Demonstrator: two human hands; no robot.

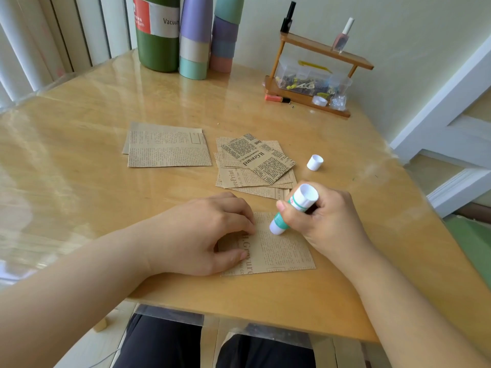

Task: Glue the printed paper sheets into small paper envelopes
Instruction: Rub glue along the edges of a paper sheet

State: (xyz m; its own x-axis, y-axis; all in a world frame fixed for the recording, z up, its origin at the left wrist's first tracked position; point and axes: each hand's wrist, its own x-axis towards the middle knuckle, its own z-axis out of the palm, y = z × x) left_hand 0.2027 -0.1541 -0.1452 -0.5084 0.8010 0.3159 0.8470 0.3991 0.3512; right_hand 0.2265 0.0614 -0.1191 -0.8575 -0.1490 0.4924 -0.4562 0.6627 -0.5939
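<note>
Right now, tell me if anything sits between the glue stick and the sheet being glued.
Nothing visible does. The glue stick, gripped by the right hand, has its lower end right at the printed sheet. The left hand presses the sheet's left part, beside the stick, not under it.

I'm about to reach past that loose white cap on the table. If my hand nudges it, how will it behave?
The white cap looks small, hollow and plastic, so it is probably very light. It seems tilted on the glossy table, so a nudge would likely slide or roll it. It lies near the right edge, so it might drop off.
</note>
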